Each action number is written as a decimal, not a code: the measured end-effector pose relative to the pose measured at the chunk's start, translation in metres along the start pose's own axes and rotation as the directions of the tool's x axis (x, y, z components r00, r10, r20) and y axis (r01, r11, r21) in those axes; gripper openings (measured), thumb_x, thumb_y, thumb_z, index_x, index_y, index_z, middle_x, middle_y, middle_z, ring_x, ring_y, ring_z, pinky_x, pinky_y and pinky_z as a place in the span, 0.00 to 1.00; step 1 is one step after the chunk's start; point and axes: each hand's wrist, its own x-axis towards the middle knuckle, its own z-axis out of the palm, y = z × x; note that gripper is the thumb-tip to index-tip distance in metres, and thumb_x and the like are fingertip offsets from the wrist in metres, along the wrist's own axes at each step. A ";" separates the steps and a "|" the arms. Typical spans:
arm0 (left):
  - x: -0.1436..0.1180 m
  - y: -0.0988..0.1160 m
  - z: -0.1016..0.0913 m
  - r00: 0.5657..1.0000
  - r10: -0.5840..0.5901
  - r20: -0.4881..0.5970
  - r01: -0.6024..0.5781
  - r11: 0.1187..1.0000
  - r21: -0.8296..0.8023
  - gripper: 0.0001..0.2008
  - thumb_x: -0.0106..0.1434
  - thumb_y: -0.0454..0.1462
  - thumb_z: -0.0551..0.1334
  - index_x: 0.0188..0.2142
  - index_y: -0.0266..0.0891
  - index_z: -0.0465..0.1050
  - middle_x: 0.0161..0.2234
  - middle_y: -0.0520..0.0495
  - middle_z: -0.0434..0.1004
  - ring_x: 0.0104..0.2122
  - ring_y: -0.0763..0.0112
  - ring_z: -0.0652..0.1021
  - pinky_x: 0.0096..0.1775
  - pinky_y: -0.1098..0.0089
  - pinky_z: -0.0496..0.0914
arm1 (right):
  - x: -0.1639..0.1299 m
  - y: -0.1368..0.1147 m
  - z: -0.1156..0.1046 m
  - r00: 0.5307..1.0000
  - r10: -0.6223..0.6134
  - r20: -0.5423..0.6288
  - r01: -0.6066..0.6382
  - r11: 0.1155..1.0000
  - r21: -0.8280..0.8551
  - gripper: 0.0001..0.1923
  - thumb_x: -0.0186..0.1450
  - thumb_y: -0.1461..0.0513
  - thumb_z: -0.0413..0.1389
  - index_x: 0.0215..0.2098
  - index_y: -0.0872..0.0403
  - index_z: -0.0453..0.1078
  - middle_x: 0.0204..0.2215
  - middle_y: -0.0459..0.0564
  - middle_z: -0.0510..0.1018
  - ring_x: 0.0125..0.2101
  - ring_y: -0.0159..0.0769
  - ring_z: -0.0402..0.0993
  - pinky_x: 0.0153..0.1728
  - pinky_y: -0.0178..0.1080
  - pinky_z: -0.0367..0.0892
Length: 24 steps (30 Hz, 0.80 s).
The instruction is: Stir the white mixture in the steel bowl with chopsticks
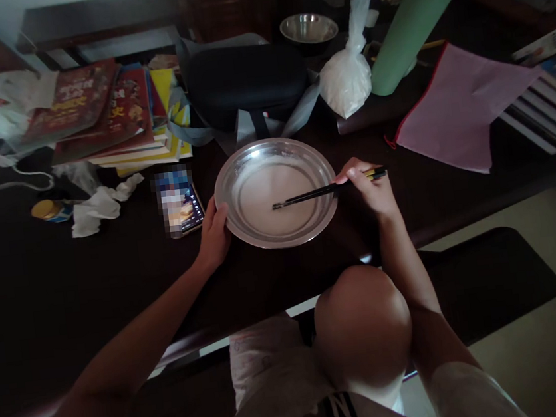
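A wide metal bowl (229,224) stands on the dark table, holding a pale, milky mixture (270,182). My left hand (214,234) grips the bowl's left rim, thumb over the edge and the other fingers mostly hidden along its outer side. At the right rim, my right hand (370,188) is closed around a pair of black chopsticks (306,195) with yellowish marks near the top. Their tips reach into the mixture near the bowl's middle. Just left of my left hand lies a phone (188,208) with its screen lit, partly pixelated.
Behind the bowl sits a black case (246,81), beside a tied plastic bag of white powder (347,83). A green cylinder (418,25) and a pink mesh pouch (458,114) are at right. Books (116,113), crumpled tissue (95,209) and a small jar (50,210) lie left.
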 end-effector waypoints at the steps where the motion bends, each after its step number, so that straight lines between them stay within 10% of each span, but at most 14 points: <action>1: 0.000 0.000 0.000 1.000 0.003 -0.005 -0.003 1.000 -0.001 0.28 0.64 0.55 0.71 0.58 0.45 0.77 0.52 0.44 0.85 0.55 0.51 0.83 0.55 0.56 0.79 | 0.000 0.000 0.000 1.000 -0.013 0.019 0.013 1.000 -0.019 0.21 0.66 0.41 0.65 0.29 0.46 0.84 0.29 0.46 0.87 0.35 0.39 0.86 0.42 0.43 0.78; 24: 0.000 -0.002 0.000 1.000 0.016 -0.012 -0.016 1.000 -0.020 0.27 0.63 0.54 0.72 0.57 0.46 0.78 0.51 0.44 0.86 0.52 0.52 0.84 0.53 0.57 0.80 | 0.001 -0.001 0.000 0.996 0.007 -0.086 -0.009 1.000 -0.024 0.23 0.66 0.39 0.64 0.26 0.46 0.83 0.26 0.46 0.86 0.32 0.39 0.86 0.41 0.44 0.79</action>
